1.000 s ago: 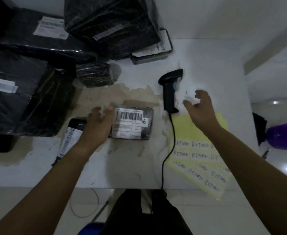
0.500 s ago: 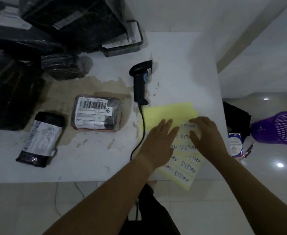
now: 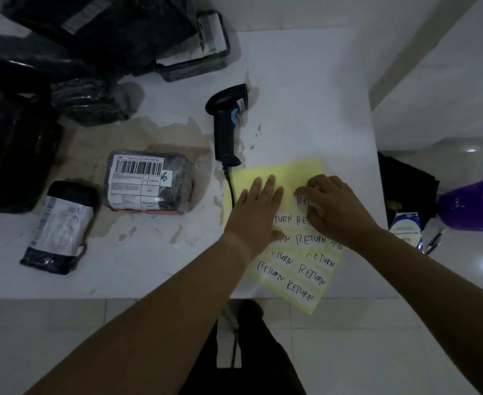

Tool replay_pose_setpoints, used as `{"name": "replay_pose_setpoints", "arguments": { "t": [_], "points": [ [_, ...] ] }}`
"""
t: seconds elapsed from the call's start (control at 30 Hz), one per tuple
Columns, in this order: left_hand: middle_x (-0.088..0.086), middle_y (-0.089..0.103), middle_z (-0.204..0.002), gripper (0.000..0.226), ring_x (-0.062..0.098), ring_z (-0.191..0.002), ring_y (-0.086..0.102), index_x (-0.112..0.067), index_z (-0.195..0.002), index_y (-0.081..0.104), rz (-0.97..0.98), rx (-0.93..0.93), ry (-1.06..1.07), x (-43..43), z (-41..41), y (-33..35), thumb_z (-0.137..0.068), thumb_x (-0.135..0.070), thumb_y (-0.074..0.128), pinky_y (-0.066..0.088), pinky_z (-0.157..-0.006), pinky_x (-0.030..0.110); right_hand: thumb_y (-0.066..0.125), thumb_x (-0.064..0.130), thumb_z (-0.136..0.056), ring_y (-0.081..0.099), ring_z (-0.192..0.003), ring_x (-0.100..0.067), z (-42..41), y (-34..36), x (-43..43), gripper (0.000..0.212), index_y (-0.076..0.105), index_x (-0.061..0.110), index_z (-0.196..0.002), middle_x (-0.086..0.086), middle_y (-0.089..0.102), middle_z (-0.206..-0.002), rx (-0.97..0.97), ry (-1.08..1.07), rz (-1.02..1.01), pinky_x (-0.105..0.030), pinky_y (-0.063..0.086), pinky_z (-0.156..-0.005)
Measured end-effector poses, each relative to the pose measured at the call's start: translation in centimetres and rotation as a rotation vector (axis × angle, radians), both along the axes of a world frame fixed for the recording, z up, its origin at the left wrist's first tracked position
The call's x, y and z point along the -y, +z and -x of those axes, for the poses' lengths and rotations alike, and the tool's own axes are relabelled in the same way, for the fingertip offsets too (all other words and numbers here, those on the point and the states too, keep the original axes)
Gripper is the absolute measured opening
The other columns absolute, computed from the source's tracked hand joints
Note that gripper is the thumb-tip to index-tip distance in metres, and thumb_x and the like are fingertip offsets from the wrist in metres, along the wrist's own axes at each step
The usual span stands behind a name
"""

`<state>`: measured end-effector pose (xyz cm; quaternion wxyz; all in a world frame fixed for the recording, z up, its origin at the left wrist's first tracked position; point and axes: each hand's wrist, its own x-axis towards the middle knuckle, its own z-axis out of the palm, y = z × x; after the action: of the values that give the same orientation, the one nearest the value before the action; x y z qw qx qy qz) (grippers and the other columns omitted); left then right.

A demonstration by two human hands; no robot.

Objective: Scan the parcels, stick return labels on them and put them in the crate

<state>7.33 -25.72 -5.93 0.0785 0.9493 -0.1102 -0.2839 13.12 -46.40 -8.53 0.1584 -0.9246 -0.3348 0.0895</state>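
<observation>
A yellow sheet of RETURN labels (image 3: pixel 297 269) lies at the table's front right, hanging over the edge. My left hand (image 3: pixel 258 209) presses flat on the sheet with straight fingers. My right hand (image 3: pixel 331 206) has its fingers curled at a label near the sheet's upper right; the fingertips are hidden, so a pinch cannot be confirmed. A small black parcel with a barcode label (image 3: pixel 149 182) lies left of the sheet. A second small parcel (image 3: pixel 59 228) lies further left. The black barcode scanner (image 3: pixel 226 121) rests on the table above the sheet.
Large black parcels (image 3: pixel 92 32) are heaped at the back left, with a dark tray (image 3: pixel 200 64) behind them. The white table (image 3: pixel 305 95) has a brown worn patch. A purple mesh basket (image 3: pixel 476 203) and a dark bag (image 3: pixel 405 183) stand on the floor to the right.
A second ago my left hand rested on the barcode parcel and my right hovered by the scanner. Both hands moved onto the label sheet, and my right fingers have curled at a label.
</observation>
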Motion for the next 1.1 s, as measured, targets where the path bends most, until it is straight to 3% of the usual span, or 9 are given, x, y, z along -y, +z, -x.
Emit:
{"name": "replay_pose_setpoints", "arguments": {
  "t": [0.13,0.37,0.53,0.8,0.97,1.1],
  "points": [
    [0.008,-0.024,-0.166,0.098,0.032,-0.154,-0.018,-0.015,-0.162,-0.006,0.009,-0.018,0.007,0.0,-0.2,0.2,-0.096,-0.054,0.056,0.002,-0.127,0.045,0.062,0.015,-0.082,0.050,-0.098,-0.025,0.2,0.0,-0.3,0.039,0.061,0.016,-0.121,-0.006,0.054,-0.115,0.023,0.005,-0.002,-0.042,0.047,-0.079],
    [0.006,-0.023,-0.167,0.097,0.031,-0.154,-0.018,-0.016,-0.162,-0.005,0.003,-0.020,0.003,0.1,-0.2,0.3,-0.096,-0.055,0.056,0.003,-0.126,0.045,0.047,0.025,-0.081,0.048,-0.088,-0.023,-0.2,0.6,-1.1,0.029,0.054,0.017,-0.109,-0.002,0.052,-0.113,0.046,0.047,0.087,-0.039,0.041,-0.071],
    [0.006,-0.022,-0.167,0.098,0.031,-0.154,-0.016,-0.016,-0.162,-0.005,-0.003,-0.017,0.000,0.0,-0.3,0.2,-0.096,-0.055,0.056,0.004,-0.126,0.045,0.046,0.024,-0.084,0.049,-0.091,-0.021,-0.2,0.3,-0.6,0.041,0.053,0.017,-0.123,-0.001,0.052,-0.118,0.032,0.047,0.059,-0.041,0.042,-0.075],
    [0.005,-0.021,-0.167,0.098,0.029,-0.155,-0.016,-0.018,-0.162,-0.003,0.018,-0.014,0.015,-0.1,-0.2,0.2,-0.095,-0.055,0.058,0.004,-0.126,0.044,0.051,0.024,-0.082,0.048,-0.088,-0.022,-0.1,0.2,-0.9,0.031,0.053,0.018,-0.112,-0.001,0.053,-0.113,0.044,0.032,0.073,-0.042,0.043,-0.074],
    [0.005,-0.022,-0.167,0.098,0.029,-0.155,-0.016,-0.018,-0.162,-0.004,-0.007,-0.014,0.001,-0.1,-0.3,0.2,-0.095,-0.057,0.056,0.003,-0.125,0.043,0.049,0.025,-0.087,0.052,-0.092,-0.021,-0.2,0.0,-0.7,0.034,0.054,0.018,-0.121,0.000,0.055,-0.115,0.022,0.022,0.015,-0.042,0.044,-0.077],
    [0.005,-0.021,-0.167,0.099,0.029,-0.155,-0.016,-0.018,-0.162,-0.004,-0.003,-0.020,0.004,0.0,-0.3,0.2,-0.095,-0.057,0.057,0.002,-0.125,0.043,0.049,0.023,-0.087,0.052,-0.087,-0.021,-0.2,0.0,-0.7,0.026,0.056,0.020,-0.112,0.002,0.055,-0.110,0.042,0.021,0.002,-0.043,0.044,-0.074]
  ]
}}
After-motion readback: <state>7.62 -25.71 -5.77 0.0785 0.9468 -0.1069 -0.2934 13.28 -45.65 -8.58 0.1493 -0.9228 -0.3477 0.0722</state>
